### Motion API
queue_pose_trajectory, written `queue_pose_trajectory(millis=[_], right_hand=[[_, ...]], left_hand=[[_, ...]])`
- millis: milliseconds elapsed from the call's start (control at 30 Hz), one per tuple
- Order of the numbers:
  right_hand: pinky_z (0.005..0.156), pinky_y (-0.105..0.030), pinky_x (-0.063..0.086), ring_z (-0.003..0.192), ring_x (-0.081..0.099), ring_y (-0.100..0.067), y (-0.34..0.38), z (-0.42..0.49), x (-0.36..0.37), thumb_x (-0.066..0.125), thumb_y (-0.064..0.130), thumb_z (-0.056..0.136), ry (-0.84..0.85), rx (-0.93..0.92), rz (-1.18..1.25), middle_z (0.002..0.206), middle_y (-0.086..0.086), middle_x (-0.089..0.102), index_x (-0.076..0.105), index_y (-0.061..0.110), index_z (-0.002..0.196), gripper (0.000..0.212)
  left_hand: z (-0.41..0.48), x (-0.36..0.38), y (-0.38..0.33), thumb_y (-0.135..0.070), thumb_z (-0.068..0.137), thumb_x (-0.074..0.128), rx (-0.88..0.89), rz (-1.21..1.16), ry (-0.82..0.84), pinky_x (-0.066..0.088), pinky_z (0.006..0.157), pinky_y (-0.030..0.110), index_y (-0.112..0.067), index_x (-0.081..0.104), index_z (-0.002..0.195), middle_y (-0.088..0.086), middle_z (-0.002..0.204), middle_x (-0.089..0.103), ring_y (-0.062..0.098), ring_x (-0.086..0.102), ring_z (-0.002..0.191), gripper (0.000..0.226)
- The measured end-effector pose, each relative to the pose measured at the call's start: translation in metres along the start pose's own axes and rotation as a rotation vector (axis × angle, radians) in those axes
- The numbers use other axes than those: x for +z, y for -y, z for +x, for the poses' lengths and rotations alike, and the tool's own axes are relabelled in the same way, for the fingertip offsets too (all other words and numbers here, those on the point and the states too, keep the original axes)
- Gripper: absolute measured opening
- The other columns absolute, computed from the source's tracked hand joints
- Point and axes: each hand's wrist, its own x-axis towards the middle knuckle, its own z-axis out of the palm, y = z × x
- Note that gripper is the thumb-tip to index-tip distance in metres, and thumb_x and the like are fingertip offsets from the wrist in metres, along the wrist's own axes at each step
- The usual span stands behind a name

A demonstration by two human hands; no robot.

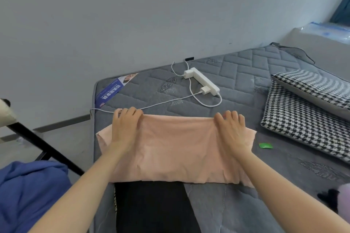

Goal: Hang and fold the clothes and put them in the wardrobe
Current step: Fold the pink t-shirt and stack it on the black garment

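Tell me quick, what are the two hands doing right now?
Left hand: closed, gripping the far edge of the peach garment.
Right hand: closed, gripping the same edge further right.

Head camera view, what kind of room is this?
Probably a bedroom, sparsely set up. A bare quilted mattress lies against a plain wall, two checked pillows are stacked on it, and the left hand and right hand grip a peach garment spread on it for folding.
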Motion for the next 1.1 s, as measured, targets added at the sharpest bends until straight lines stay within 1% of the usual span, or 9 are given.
queue_pose_trajectory(millis=[167,267,433,600,667,733,833,933,1100], right_hand=[[0.106,-0.056,0.022,0.118,0.041,-0.033,0.037,-0.023,0.024,0.028,0.010,0.077,0.063,0.049,0.183,0.126,-0.012,0.052,0.053,0.014,0.121,0.051],[0.109,-0.050,0.022,0.129,0.040,-0.035,0.067,-0.063,0.040,0.030,0.024,0.087,0.268,-0.135,0.351,0.137,-0.009,0.048,0.040,0.020,0.134,0.048],[0.117,-0.042,0.007,0.146,-0.009,-0.020,0.049,-0.101,0.065,-0.017,0.064,0.082,0.586,0.008,0.411,0.158,0.007,-0.011,-0.012,0.047,0.145,0.065],[0.112,-0.057,-0.009,0.146,-0.005,-0.028,0.014,-0.092,0.061,0.002,0.057,0.095,0.577,0.248,0.307,0.159,0.011,-0.002,0.005,0.045,0.149,0.055],[0.112,-0.060,-0.002,0.143,0.014,-0.026,0.013,-0.083,0.058,0.008,0.043,0.098,0.507,0.231,0.292,0.154,0.005,0.023,0.031,0.036,0.142,0.050],[0.111,-0.048,0.018,0.131,0.035,-0.020,0.015,-0.070,0.052,0.010,0.037,0.095,0.407,0.123,0.303,0.139,0.005,0.043,0.046,0.028,0.127,0.049],[0.092,-0.028,0.032,0.119,0.046,-0.020,0.023,-0.041,0.031,0.024,0.020,0.100,0.321,-0.024,0.327,0.138,0.005,0.045,0.042,0.024,0.132,0.037],[0.060,-0.030,0.014,0.118,0.049,-0.021,0.033,-0.009,0.009,0.027,0.010,0.100,0.453,0.005,0.281,0.141,0.004,0.044,0.040,0.017,0.137,0.040],[0.052,-0.026,0.018,0.098,0.054,-0.021,0.036,0.004,0.018,0.037,0.008,0.092,0.549,0.160,0.146,0.121,0.000,0.050,0.046,0.013,0.116,0.026]], left_hand=[[-0.039,0.015,-0.025,0.006,0.075,0.065,-0.009,-0.179,0.099,0.013,0.114,0.035,-0.014,0.060,0.123,0.012,0.137,0.050,0.028,0.044,0.130,0.052],[-0.073,0.038,-0.033,-0.026,0.102,0.026,-0.009,-0.285,0.441,0.002,0.116,0.032,-0.031,0.034,0.144,-0.002,0.155,0.026,0.017,0.017,0.144,0.043],[-0.086,0.067,-0.012,-0.045,0.101,0.018,-0.203,-0.188,0.564,-0.002,0.118,0.046,-0.034,0.010,0.150,-0.004,0.160,0.004,0.017,0.003,0.147,0.051],[-0.093,0.079,0.000,-0.055,0.096,0.014,-0.346,-0.148,0.578,-0.006,0.117,0.049,-0.036,0.007,0.150,-0.005,0.159,0.003,0.022,0.004,0.146,0.058],[-0.084,0.076,-0.005,-0.045,0.101,0.018,-0.411,-0.215,0.552,-0.011,0.116,0.040,-0.027,0.015,0.151,-0.004,0.156,0.016,0.021,0.013,0.144,0.054],[-0.067,0.072,-0.004,-0.029,0.103,0.028,-0.415,-0.273,0.512,0.011,0.111,0.025,-0.012,0.023,0.149,0.003,0.145,0.032,0.017,0.028,0.134,0.049],[-0.044,0.070,0.000,-0.023,0.103,0.024,-0.187,-0.164,0.499,0.014,0.116,0.037,-0.015,0.020,0.149,0.001,0.157,0.016,0.020,0.018,0.143,0.047],[-0.022,0.074,0.007,-0.016,0.100,0.028,-0.183,-0.115,0.559,0.012,0.116,0.049,-0.021,0.016,0.150,-0.001,0.159,0.008,0.023,0.008,0.146,0.051],[-0.008,0.082,0.016,-0.014,0.100,0.030,-0.184,-0.062,0.631,0.022,0.109,0.045,-0.026,0.015,0.150,-0.004,0.159,0.010,0.026,0.015,0.141,0.053]])
